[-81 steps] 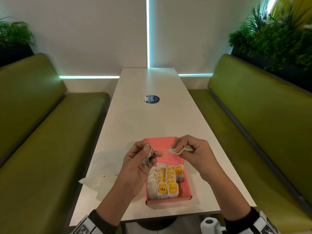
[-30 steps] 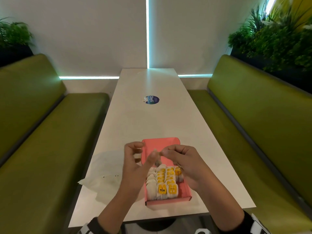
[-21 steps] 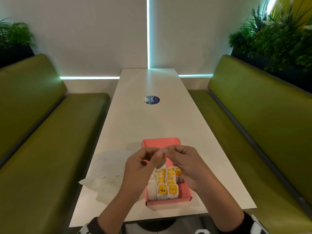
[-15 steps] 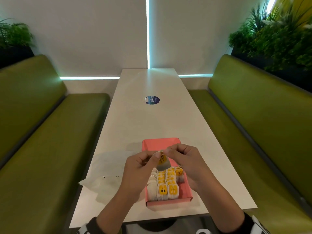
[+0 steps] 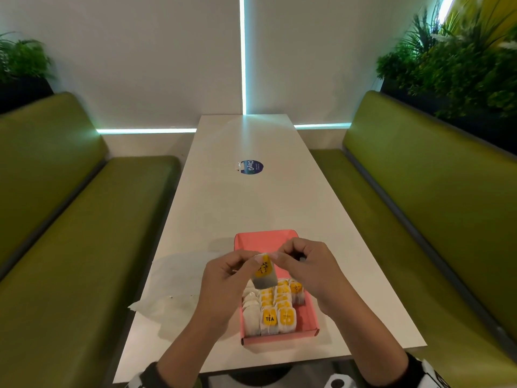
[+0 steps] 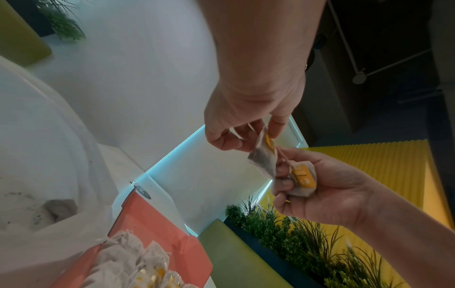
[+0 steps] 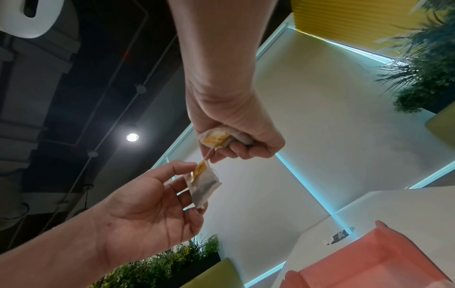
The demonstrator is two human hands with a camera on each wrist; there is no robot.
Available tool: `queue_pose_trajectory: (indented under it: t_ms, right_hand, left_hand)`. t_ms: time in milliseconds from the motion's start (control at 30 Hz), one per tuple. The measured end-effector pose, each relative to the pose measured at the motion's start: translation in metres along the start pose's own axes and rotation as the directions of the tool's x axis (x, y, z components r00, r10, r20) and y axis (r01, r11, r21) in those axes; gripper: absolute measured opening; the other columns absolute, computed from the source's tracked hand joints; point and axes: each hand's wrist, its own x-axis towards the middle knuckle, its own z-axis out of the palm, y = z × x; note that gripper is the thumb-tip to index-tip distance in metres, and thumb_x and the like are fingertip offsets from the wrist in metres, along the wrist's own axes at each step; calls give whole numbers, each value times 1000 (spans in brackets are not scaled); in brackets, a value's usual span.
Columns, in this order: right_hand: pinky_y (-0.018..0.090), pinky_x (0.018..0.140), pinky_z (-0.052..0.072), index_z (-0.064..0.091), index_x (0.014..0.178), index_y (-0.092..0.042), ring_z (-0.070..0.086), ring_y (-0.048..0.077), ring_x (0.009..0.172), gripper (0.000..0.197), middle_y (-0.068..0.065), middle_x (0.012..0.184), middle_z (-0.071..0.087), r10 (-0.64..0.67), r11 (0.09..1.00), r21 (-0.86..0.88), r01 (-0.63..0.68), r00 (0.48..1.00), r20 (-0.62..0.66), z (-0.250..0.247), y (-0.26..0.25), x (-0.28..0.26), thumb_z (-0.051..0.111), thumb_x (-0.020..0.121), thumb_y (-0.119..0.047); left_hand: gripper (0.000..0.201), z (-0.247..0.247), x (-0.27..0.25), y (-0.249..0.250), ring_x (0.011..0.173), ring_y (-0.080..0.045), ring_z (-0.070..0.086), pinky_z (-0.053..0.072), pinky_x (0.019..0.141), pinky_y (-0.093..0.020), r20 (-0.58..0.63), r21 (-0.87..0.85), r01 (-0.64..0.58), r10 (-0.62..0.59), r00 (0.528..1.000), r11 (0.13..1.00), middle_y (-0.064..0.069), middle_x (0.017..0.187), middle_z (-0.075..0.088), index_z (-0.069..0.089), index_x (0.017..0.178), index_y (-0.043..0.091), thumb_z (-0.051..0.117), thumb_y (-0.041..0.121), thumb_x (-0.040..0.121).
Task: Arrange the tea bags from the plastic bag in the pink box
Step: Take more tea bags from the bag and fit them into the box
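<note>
My left hand [image 5: 223,284] pinches one tea bag [image 5: 264,273] above the pink box [image 5: 307,317]; my right hand [image 5: 305,273], fingers curled round a second bag [image 6: 301,180], frees tangled strings

A café-style booth: green benches [image 5: 84,219] flank a long white table [image 5: 246,205].

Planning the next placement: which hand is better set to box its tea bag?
Left, probably: the left hand pinches a hanging tea bag over the pink box; the right hand clutches a bunched tea bag.
</note>
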Motion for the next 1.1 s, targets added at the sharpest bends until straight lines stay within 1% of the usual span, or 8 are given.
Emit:
queue_pose_trajectory:
  t_ms: [267, 433, 567, 633, 767, 900, 1000, 1100]
  right_hand:
    - [21, 60, 41, 63, 69, -14, 47, 5, 60, 15, -7, 63, 55, 37, 999, -11, -36, 999, 25, 11, 7, -4, 65, 84, -14]
    - [24, 68, 51, 67, 78, -9, 62, 11, 73, 9, -1, 76, 70, 69, 998, 3, -69, 996, 59, 18, 13, -5, 60, 84, -9]
    - [18, 66, 48, 66, 73, -13, 59, 0, 63, 14, -11, 62, 66, 35, 998, -61, -33, 999, 34, 19, 14, -3, 59, 83, -7]
    - [16, 62, 48, 65, 70, -14, 59, 0, 57, 16, -8, 58, 66, 37, 997, -63, -35, 999, 27, 19, 14, -3, 59, 84, -8]
    - [27, 59, 53, 65, 71, -14, 60, 10, 54, 15, 2, 62, 67, 71, 996, -57, -69, 997, 41, 21, 15, -5, 58, 85, -11]
    - [16, 59, 41, 65, 70, -16, 47, 2, 59, 10, -5, 65, 58, -77, 976, -198, 94, 993, 89, 23, 14, -8, 63, 79, -11]
    - [21, 60, 38, 60, 66, -18, 43, 6, 58, 13, -8, 61, 49, -168, 902, -380, 205, 977, 128, 28, 12, -9, 63, 78, -13]
    - [28, 61, 40, 44, 55, -23, 44, 12, 59, 29, -7, 58, 44, -201, 858, -453, 243, 970, 139, 34, 11, -8, 61, 76, -12]
  left_hand:
    - [16, 7, 1, -5, 63, -1, 60, 47, 60, -12, -96, -80, 27, -35, 995, 996, 3, 68, 71, 73, 80, 10, 60, 3, 86]
    - [11, 9, 5, -13, 71, -13, 60, 51, 75, -31, -151, -142, 89, -111, 982, 986, -5, 75, 67, 69, 85, 1, 60, 7, 87]
    - [14, 10, 6, -14, 67, -17, 54, 48, 66, -27, -60, -152, 121, -131, 990, 981, -8, 70, 60, 64, 85, -2, 57, 9, 90]
    - [15, 10, 5, -14, 64, -15, 54, 48, 62, -22, -8, -120, 126, -128, 992, 985, -7, 67, 60, 65, 85, -2, 60, 13, 88]
    - [12, 10, 6, -14, 60, -15, 53, 48, 59, -23, -27, -124, 118, -122, 992, 985, -7, 62, 57, 63, 82, -3, 60, 8, 88]
    - [9, 12, 9, -15, 69, -21, 53, 47, 62, -32, -95, -222, 145, -169, 981, 964, -9, 72, 57, 59, 81, -1, 55, 2, 88]
    - [12, 16, 8, -15, 66, -21, 55, 46, 59, -31, -101, -319, 213, -257, 961, 923, -11, 74, 59, 58, 79, 5, 53, 4, 90]
    - [14, 20, 8, -16, 59, -18, 54, 47, 53, -27, -84, -442, 248, -315, 945, 862, -7, 70, 60, 57, 79, 7, 52, 7, 92]
